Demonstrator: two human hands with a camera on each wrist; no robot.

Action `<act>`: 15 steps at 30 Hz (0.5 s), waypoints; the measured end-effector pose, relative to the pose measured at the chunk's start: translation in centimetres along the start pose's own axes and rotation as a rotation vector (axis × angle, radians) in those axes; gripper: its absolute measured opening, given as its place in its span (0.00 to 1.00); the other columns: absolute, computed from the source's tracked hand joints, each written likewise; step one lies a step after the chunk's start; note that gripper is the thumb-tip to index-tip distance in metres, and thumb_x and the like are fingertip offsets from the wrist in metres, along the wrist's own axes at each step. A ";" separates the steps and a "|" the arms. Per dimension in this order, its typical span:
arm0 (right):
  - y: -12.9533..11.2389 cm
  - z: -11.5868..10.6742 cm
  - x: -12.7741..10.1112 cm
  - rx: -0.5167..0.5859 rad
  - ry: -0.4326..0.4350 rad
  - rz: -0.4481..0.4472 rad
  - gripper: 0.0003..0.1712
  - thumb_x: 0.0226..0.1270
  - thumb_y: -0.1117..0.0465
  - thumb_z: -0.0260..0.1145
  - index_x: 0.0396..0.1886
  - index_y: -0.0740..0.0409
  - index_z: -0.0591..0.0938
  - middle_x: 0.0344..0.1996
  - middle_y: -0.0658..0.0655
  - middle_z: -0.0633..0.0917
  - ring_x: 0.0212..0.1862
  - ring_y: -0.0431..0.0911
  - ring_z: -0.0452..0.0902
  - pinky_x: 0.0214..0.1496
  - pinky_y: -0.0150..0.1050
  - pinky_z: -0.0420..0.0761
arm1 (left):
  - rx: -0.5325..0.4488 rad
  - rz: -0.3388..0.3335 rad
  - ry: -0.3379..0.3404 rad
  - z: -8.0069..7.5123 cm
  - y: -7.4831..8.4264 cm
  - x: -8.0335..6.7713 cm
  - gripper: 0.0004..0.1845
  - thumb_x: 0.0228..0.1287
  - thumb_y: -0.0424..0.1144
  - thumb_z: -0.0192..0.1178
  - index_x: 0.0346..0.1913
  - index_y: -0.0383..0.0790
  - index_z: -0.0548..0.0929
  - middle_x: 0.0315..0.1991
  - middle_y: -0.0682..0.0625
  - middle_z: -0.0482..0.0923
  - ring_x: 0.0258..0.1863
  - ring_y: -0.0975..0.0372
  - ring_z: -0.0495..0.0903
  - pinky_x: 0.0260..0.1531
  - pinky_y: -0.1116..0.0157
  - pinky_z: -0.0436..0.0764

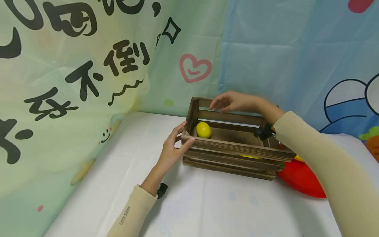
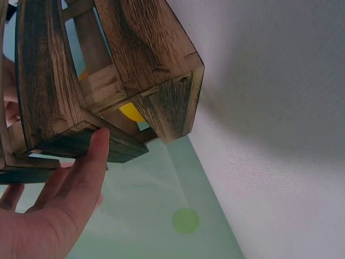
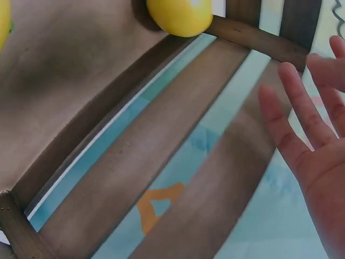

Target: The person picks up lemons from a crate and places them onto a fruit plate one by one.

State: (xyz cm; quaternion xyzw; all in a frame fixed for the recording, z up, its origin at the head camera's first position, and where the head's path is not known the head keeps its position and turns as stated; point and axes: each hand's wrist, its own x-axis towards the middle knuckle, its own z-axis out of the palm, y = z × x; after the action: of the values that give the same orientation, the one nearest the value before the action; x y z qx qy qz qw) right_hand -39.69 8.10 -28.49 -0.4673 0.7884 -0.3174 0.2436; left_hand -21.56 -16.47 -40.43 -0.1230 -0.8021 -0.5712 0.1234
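Gripping the near left corner of the wooden crate (image 1: pixel 234 148), the left hand (image 1: pixel 171 149) has its thumb on the front top slat and its fingers against the end wall. Over the crate's far rail, the right hand (image 1: pixel 234 102) hovers with fingers straight and spread, holding nothing. Under the crate lies the white table (image 1: pixel 124 184), and a red plate (image 1: pixel 302 179) shows just past the crate's right end. Inside the crate, at its left end, sits a yellow lemon (image 1: pixel 203 129); another yellow piece shows through the crate's front slats.
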 end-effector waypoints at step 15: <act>2.3 2.3 3.3 -0.101 -0.275 0.213 0.34 0.64 0.72 0.62 0.71 0.64 0.66 0.70 0.65 0.65 0.68 0.63 0.63 0.64 0.55 0.72 | -0.005 -0.010 -0.001 -0.1 -0.2 0.1 0.34 0.67 0.55 0.60 0.74 0.61 0.61 0.73 0.51 0.61 0.64 0.44 0.70 0.44 0.53 0.84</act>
State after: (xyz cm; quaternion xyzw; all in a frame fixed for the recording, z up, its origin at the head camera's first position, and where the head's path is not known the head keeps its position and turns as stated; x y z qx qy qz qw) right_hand -40.89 5.35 -32.02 -0.4317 0.8077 -0.1829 0.3574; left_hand -21.72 -16.62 -40.52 -0.1196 -0.8014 -0.5736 0.1200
